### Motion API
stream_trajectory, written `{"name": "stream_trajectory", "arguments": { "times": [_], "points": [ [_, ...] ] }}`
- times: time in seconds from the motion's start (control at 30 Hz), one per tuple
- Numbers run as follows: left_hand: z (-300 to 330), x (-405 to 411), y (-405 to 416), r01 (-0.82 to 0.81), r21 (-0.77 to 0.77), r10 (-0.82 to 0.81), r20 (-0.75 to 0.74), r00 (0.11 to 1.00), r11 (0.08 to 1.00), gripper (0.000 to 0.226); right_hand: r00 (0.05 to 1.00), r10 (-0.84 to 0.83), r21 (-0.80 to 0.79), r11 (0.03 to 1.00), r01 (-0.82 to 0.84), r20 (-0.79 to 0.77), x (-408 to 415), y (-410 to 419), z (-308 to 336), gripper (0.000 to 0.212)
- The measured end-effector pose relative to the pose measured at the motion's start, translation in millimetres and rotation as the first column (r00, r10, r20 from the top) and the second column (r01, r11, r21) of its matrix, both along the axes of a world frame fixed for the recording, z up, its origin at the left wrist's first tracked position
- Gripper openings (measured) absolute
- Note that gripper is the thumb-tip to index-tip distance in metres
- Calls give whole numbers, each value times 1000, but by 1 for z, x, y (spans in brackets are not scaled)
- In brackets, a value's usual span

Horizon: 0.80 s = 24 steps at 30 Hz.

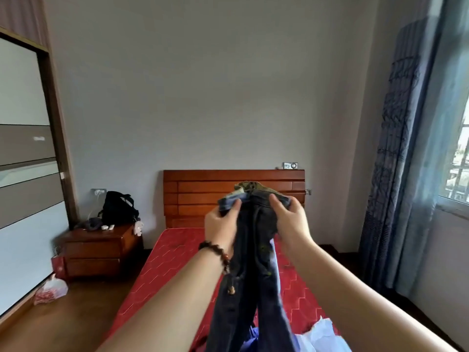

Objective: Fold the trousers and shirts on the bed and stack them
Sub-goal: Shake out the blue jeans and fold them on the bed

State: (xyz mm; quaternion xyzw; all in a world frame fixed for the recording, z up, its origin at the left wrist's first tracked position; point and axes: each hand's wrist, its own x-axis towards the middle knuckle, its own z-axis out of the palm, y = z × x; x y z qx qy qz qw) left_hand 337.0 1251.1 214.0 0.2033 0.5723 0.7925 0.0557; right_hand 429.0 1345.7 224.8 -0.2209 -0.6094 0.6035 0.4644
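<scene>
Dark blue jeans [253,262] hang in the air over the red mattress [172,260]. My left hand [222,224] grips the waistband on its left side, and my right hand [291,219] grips it on the right. The waistband is held up at headboard height, and both legs drop down toward me. A light blue and white garment [322,334] lies crumpled on the bed at the bottom, partly hidden behind the jeans and my right arm.
A wooden headboard [203,196] stands at the far end of the bed. Left of it, a wooden nightstand [99,250] carries a black backpack [118,209]. A plastic bag [52,292] lies on the floor at the left. Curtains [396,174] and a window fill the right side.
</scene>
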Motion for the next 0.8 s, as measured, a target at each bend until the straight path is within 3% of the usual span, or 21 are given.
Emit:
{"name": "stream_trajectory", "arguments": {
  "times": [0.07,0.17,0.27,0.37,0.47,0.5,0.57,0.63,0.67,0.8],
  "points": [
    [1,12,4,153,86,-154,13,988,985,19,987,163,62,985,-162,-1,-3,-20,-2,23],
    [-3,13,-4,338,95,-329,-100,939,936,46,900,433,-4,901,-434,-57,1,-29,-3,38],
    [-8,8,-12,262,-32,-263,-182,947,965,42,850,527,-10,850,-527,20,9,-18,-1,40],
    [-6,0,-20,245,-7,-243,-150,958,970,12,887,446,116,881,-459,119,19,1,4,43],
    [5,-12,-35,321,-2,-315,-195,929,947,9,979,168,228,955,-191,116,28,29,11,75],
    [11,-15,-40,348,-11,-342,-220,914,937,9,977,148,195,965,-176,154,29,37,11,92],
    [26,-19,-49,418,-32,-414,-219,883,908,13,924,319,-2,945,-326,212,29,48,6,107],
    [39,-22,-56,470,-78,-475,-210,855,879,15,808,569,-211,818,-535,152,28,47,2,78],
    [44,-24,-59,473,-97,-482,-211,850,876,15,791,603,-249,786,-566,104,28,44,2,60],
    [55,-34,-70,404,-120,-421,-219,880,907,10,923,384,-26,923,-384,6,23,33,23,38]
  ]
}}
